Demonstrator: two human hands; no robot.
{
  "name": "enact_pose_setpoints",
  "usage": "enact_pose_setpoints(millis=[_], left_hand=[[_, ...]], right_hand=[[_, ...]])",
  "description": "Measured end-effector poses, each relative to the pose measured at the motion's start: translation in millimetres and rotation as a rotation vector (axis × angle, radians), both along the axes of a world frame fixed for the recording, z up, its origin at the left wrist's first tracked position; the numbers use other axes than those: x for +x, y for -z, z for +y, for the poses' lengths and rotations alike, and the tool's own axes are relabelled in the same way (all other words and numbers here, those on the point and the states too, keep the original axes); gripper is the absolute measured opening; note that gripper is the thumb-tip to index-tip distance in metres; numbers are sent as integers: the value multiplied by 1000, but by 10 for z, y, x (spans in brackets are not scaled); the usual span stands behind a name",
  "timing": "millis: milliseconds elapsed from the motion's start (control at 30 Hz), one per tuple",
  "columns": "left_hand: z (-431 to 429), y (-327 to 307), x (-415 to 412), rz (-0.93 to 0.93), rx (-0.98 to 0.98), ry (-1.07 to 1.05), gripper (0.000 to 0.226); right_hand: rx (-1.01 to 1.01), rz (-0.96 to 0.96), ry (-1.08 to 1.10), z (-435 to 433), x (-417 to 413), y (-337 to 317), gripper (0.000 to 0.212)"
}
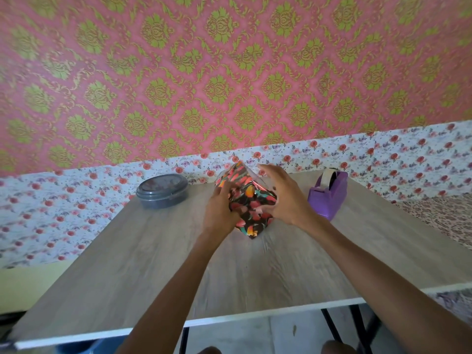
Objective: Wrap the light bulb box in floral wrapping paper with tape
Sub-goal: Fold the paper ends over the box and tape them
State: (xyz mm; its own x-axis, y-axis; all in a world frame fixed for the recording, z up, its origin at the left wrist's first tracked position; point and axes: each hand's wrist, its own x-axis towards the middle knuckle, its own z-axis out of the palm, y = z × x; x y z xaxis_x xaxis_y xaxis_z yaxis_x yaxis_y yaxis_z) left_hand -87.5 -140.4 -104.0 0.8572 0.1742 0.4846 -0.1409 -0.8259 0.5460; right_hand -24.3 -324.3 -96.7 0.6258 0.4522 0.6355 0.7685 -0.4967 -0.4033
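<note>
As the small box in dark floral paper looks covered, I judge only end taping remains; my left hand clamps it, my right hand presses open-fingered

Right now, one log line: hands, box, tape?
left hand: grips dark floral-wrapped box | right hand: fingers straight, thumb on box | purple plastic tape dispenser: right of box, untouched | grey round lidded container: left of box

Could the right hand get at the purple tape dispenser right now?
Probably yes: the tape dispenser stands just beside the right hand with bare table between, though that hand must leave the wrapped box first.
</note>
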Motion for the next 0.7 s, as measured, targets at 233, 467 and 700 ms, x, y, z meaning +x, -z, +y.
enact_pose_setpoints(millis=[233, 467, 700], left_hand=[[91, 147, -93, 31, -95, -41, 78], [132, 319, -148, 202, -127, -25, 81], [123, 232, -202, -194, -264, 61, 38]], right_hand=[[171, 39, 98, -53, 78, 141, 31], [133, 72, -39, 5, -2, 4, 31], [42, 26, -18, -7, 2, -20, 32]])
